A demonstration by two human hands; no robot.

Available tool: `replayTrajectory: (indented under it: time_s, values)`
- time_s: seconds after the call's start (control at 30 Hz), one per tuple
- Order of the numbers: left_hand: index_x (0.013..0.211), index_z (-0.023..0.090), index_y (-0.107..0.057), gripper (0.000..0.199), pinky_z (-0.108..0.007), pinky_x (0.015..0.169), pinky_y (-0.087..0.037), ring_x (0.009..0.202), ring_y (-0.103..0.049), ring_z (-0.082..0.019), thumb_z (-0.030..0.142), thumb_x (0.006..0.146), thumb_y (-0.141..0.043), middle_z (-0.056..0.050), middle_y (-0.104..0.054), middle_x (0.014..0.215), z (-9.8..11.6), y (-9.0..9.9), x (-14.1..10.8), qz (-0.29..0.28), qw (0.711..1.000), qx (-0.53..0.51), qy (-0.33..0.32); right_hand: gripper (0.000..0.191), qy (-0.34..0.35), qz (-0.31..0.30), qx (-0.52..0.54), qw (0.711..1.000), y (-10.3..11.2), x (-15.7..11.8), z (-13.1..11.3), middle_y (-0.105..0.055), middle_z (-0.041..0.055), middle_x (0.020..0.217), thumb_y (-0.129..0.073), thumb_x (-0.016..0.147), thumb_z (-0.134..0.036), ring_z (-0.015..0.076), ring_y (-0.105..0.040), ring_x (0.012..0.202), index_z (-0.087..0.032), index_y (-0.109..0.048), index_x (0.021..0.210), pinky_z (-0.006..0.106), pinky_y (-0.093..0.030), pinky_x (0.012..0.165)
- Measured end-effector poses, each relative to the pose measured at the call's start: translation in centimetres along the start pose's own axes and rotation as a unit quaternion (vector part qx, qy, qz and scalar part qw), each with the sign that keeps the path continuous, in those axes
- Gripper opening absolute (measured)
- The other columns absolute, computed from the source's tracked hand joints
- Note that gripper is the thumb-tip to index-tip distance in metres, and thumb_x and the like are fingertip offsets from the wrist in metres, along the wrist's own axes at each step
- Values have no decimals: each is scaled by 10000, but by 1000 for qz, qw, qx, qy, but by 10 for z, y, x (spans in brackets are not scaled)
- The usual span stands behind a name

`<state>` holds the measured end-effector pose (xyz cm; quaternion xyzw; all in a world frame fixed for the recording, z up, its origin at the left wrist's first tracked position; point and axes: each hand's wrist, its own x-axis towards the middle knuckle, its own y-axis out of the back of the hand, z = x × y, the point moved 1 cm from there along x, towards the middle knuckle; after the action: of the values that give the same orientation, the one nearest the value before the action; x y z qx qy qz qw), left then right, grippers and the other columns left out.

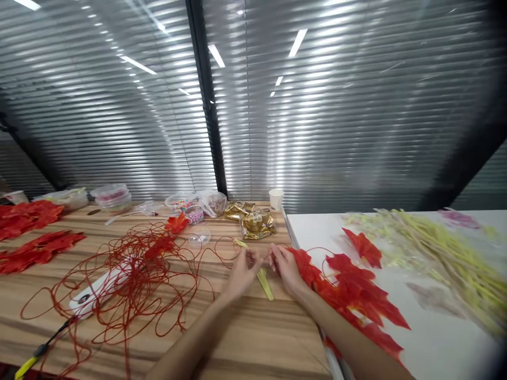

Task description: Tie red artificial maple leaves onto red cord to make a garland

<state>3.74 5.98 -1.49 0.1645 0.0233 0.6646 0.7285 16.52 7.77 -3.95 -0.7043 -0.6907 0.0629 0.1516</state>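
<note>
My left hand (246,268) is closed, its thumb and fingertips pinched together above the wooden table (253,332). Close to its right, my right hand (283,264) has its fingers bent together in a pinch. A thin red cord (225,257) runs from the left towards my hands, but what lies between the fingertips is too small to tell. Under and between the hands is a bundle of yellow-green strips (265,285). Red maple-shaped leaves (356,287) on cord lie beside my right hand and forearm.
Tangled red cord (138,285) covers a white power strip (99,290) at the left. Gold packets (257,222), a paper cup (276,199) and bead containers (194,214) stand along the back. Yellow stems (439,253) lie on the white table (317,232). More leaves (35,250) lie far left.
</note>
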Motion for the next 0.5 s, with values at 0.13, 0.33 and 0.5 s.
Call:
replayTrajectory:
  time_s: [0.13,0.33,0.5]
  values:
    - [947,184,-485,295,-372,812,-379,936,-463,-212,369,734,-568,-73,-514,984,20,-3,-22,-63,943,268,-185,347,5,71,15,997,5,1,2,-424,-44,486,-506,753,-482,71,-352,405,-173,-460,603,212,-253,400]
    - [774,165,-532,199,-294,663,-394,726,-532,-187,357,801,-487,-69,-589,793,8,3,-37,-208,813,468,-278,361,17,62,-23,998,2,3,2,-412,-42,472,-480,761,-497,76,-351,396,-174,-458,602,208,-233,379]
    - [803,160,-566,205,-268,609,-371,655,-530,-174,174,841,-366,-69,-602,724,37,46,36,-74,818,514,-249,405,31,39,-49,998,1,4,1,-418,-34,460,-456,767,-526,79,-365,403,-169,-453,575,210,-262,392]
